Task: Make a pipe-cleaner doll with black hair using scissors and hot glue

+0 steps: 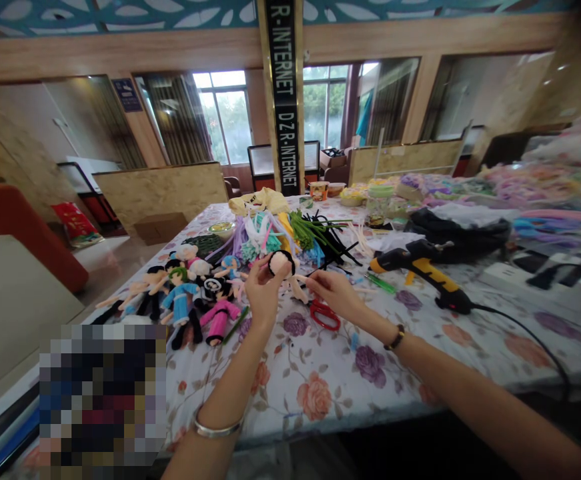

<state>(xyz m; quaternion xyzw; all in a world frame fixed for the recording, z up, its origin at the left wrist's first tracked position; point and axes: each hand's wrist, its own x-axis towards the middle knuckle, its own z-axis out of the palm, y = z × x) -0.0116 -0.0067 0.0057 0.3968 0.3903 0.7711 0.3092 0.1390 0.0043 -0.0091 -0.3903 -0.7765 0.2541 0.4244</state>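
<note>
Above the middle of the table, my left hand (261,293) is closed around a small pipe-cleaner doll (281,264) with a pale head, black hair and pale limbs. My right hand (337,295) pinches the end of a pale limb on the doll's right side. Just below the right hand lie red-handled scissors (325,316) on the flowered tablecloth (315,397). Left of my left hand are several finished dolls, among them one in a blue robe (182,300) and one in pink (219,319).
Bundles of pipe cleaners, white (260,235), green (310,230) and black (337,243), lie behind my hands. To the right are a yellow-black glue gun (423,270) with its cord, a green tool (380,283) and a black bag (457,235). Colourful materials (535,183) heap up at the far right.
</note>
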